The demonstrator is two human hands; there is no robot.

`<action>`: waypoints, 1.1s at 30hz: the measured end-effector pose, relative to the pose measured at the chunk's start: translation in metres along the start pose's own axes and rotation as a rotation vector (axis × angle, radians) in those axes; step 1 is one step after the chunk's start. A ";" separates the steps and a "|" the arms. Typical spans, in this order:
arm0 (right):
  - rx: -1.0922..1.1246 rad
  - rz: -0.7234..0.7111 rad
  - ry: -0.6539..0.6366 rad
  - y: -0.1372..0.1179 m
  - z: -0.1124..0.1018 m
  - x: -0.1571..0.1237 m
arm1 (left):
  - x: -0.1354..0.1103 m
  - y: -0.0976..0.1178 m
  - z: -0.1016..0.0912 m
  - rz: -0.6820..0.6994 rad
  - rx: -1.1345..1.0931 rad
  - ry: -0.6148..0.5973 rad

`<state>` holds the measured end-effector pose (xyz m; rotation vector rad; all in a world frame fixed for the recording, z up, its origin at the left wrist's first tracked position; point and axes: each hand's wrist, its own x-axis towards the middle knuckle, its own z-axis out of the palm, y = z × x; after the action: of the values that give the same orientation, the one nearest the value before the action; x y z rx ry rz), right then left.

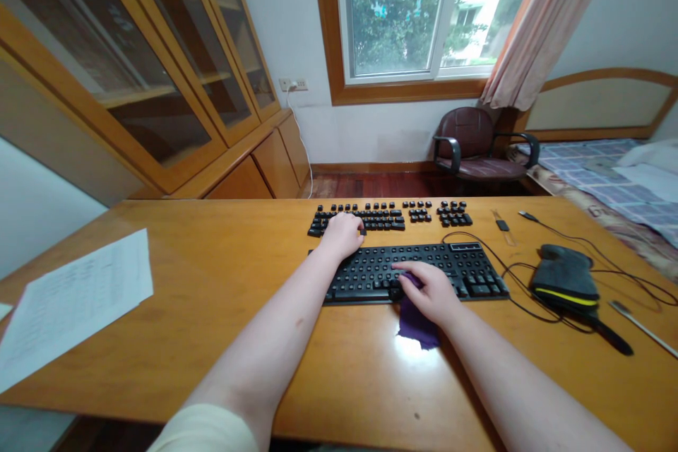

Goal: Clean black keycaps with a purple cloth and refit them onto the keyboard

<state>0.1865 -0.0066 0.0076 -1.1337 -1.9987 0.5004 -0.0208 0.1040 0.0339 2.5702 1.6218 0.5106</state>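
Observation:
A black keyboard [386,294] lies on the desk, many of its keycaps off and the switches bare; larger keycaps remain at its right end. Behind it, loose black keycaps [390,224] are laid out in rows. My left hand [344,233] is over the left part of these rows, its fingers curled, with a dark keycap [363,232] at thumb and fingertips. Under my right hand [431,293] a purple cloth [418,325] is gripped at the keyboard's front edge, partly hidden by the palm. The right index finger reaches over the bare switches.
To the right lie a grey brush-like tool with a yellow stripe [564,282], a cable with a USB plug [530,217], a small wire puller [502,224] and a thin white stick [646,328]. Papers [79,304] lie at left. A chair [471,145] stands beyond the desk.

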 end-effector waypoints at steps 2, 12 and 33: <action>0.088 0.029 0.037 0.002 -0.001 -0.001 | -0.010 0.012 -0.005 -0.041 -0.201 0.031; 0.184 0.126 0.257 0.002 0.006 0.001 | -0.077 0.051 0.009 -0.336 -1.022 0.121; 0.121 0.119 0.301 -0.003 0.001 0.006 | -0.090 0.059 0.014 -0.223 -0.895 0.135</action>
<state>0.1829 -0.0030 0.0114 -1.1809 -1.6286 0.4736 -0.0007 -0.0003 0.0116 1.7045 1.2568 1.0927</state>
